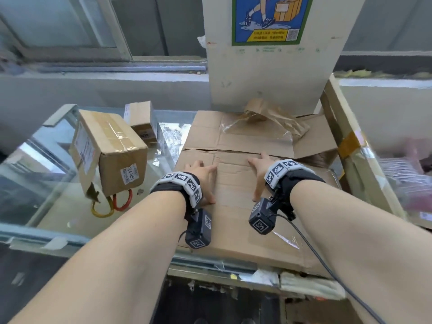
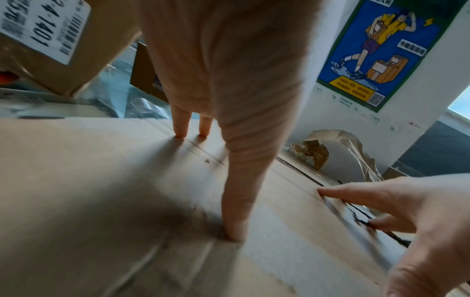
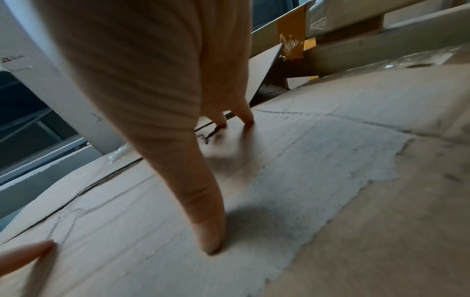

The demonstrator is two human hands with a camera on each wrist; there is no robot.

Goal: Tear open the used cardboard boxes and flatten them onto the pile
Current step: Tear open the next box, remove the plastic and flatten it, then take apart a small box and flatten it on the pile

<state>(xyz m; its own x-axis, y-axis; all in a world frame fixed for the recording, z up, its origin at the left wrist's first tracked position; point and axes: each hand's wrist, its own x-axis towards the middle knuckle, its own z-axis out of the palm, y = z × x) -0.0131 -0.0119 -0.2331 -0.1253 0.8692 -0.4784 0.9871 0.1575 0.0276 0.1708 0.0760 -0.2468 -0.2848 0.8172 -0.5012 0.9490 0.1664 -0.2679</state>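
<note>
Both hands (image 1: 233, 176) flat on flattened cardboard box (image 1: 236, 206).

Sealed box (image 1: 109, 150) stands left of the flattened cardboard (image 1: 236, 190), pillar (image 1: 268, 66) behind, upright sheet (image 1: 350, 146) right.

Two hands, the left hand (image 1: 203, 181) and the right hand (image 1: 259, 174), lay on one flattened cardboard sheet (image 1: 243, 206) topping the pile. Two sealed boxes stood on the glass bench (image 1: 46, 183): one large taped box (image 1: 109, 153) and one small box (image 1: 142, 121) behind it. One crumpled wad of brown tape (image 1: 273, 115) sat at the pile's far edge. Two loops, one red loop (image 1: 124, 202) and one yellow loop (image 1: 101, 210), lay under the large box. One poster (image 1: 271, 19) hung on the pillar.
</note>
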